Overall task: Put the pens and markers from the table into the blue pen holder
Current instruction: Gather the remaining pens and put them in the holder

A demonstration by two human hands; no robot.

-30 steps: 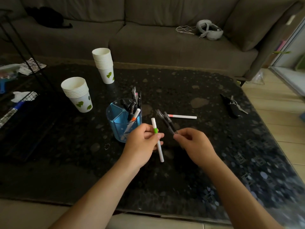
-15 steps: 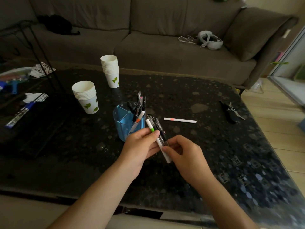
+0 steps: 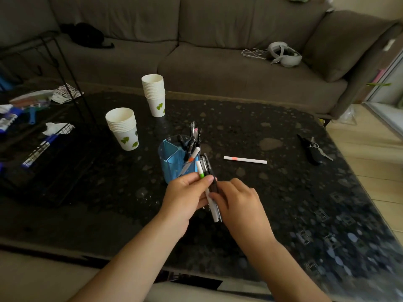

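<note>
The blue pen holder (image 3: 169, 158) stands mid-table with several dark pens and a white orange-banded marker (image 3: 192, 158) leaning in it. Just in front of it my left hand (image 3: 185, 197) grips a bundle: a white marker with a green band (image 3: 201, 174) and two dark pens (image 3: 210, 171). My right hand (image 3: 237, 201) touches the bundle's lower part with its fingertips from the right. A white marker with a pink band (image 3: 245, 160) lies flat on the table to the right of the holder.
Two stacks of white paper cups (image 3: 124, 127) (image 3: 154, 94) stand behind and left of the holder. Keys with a black fob (image 3: 311, 149) lie at the right. A black wire rack (image 3: 43, 138) with clutter fills the left. A sofa runs behind the black table (image 3: 305, 203).
My right hand brought its two dark pens over to my left hand, which now holds them bundled with the green-banded marker. The bundle has shifted slightly toward the holder.
</note>
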